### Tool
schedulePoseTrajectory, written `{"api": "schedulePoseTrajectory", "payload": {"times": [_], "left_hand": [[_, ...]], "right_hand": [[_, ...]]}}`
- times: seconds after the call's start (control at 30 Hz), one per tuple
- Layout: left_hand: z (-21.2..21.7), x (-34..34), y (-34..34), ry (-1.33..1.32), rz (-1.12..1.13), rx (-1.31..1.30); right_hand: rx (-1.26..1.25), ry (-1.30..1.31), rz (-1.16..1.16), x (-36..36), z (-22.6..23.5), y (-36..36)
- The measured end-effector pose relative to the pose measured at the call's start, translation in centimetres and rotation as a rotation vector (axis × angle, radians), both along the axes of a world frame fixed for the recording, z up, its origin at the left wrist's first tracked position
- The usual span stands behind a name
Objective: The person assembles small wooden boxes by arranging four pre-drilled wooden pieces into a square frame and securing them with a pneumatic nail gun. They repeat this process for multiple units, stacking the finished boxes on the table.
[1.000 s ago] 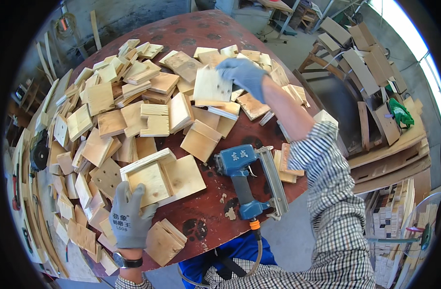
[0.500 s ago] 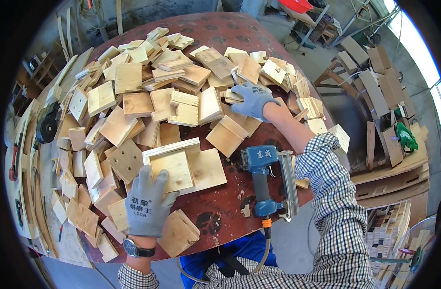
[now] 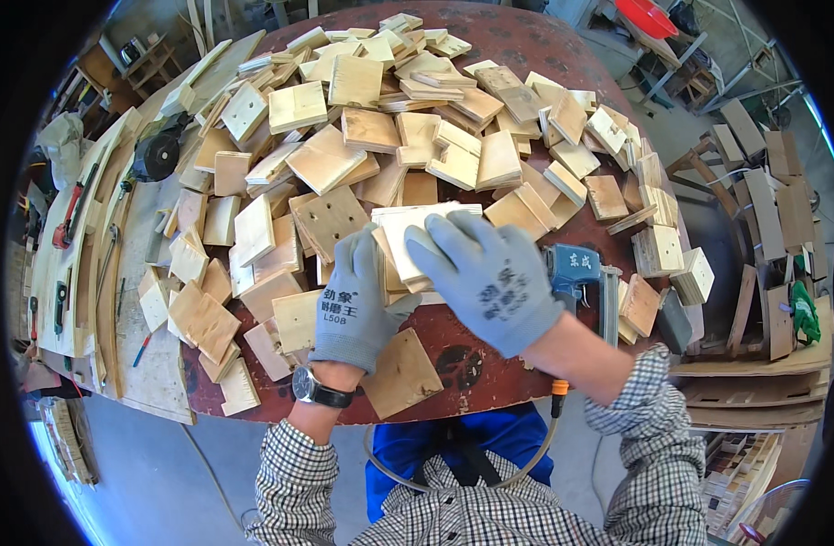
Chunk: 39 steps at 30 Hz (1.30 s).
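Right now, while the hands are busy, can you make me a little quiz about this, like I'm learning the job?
1. Pick one. Which is closer to the blue tool: A) the left hand, or B) the right hand?
2. True or false? The watch is on the right wrist.
3. Fill the gap: the pale board under the right hand is made of ____.

Key: 1. B. 2. False, the watch is on the left one. 3. Wood.

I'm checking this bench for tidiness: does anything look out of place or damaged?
Mainly the wooden blocks, heaped at all angles across the red tabletop rather than stacked. One brownish block left of centre shows several dark holes, and dark blotches mark the tabletop near its front edge.
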<state>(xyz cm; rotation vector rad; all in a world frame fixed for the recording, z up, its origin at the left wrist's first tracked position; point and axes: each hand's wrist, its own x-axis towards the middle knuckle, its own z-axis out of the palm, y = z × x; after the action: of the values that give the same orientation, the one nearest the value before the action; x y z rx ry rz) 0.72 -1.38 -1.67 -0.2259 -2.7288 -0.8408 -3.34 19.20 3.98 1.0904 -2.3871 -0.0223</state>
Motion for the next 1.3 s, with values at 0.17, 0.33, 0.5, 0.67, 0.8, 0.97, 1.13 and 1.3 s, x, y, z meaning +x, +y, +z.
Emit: {"api": "schedulePoseTrajectory", "payload": {"times": [0.17, 0.33, 0.5, 0.67, 0.8, 0.97, 1.13, 1.3], "left_hand": [[-1.8, 0.6, -1.2, -0.067, 0.041, 0.155], [-1.4, 1.4, -0.7, -0.026, -0.007, 0.166], [-0.2, 1.5, -0.6, 0.045, -0.035, 0.118], [0.4, 1.1, -0.7, 0.076, -0.055, 0.022], [0.2, -0.1, -1.0, 0.031, -0.068, -0.023], [-0.5, 0.0, -1.3, -0.035, -0.016, 0.123], [-0.3, 1.1, -0.9, 0.020, -0.058, -0.041], [0.2, 0.8, -0.8, -0.131, -0.023, 0.009]], "right_hand": [[0.012, 0.006, -0.097, 0.6, -2.3, -1.8], [0.075, 0.002, -0.195, 1.6, -3.4, -1.6], [0.103, -0.046, -0.211, 1.8, -3.2, -1.2], [-0.057, -0.188, -0.060, 1.5, -3.3, -0.1], [-0.158, -0.278, 0.015, 0.8, -3.5, 1.6], [-0.317, -0.437, -0.279, 1.3, -3.4, 2.4], [-0.323, -0.547, -0.197, 1.0, -3.7, 2.2], [-0.248, -0.443, -0.194, 1.3, -3.6, 2.4]]}}
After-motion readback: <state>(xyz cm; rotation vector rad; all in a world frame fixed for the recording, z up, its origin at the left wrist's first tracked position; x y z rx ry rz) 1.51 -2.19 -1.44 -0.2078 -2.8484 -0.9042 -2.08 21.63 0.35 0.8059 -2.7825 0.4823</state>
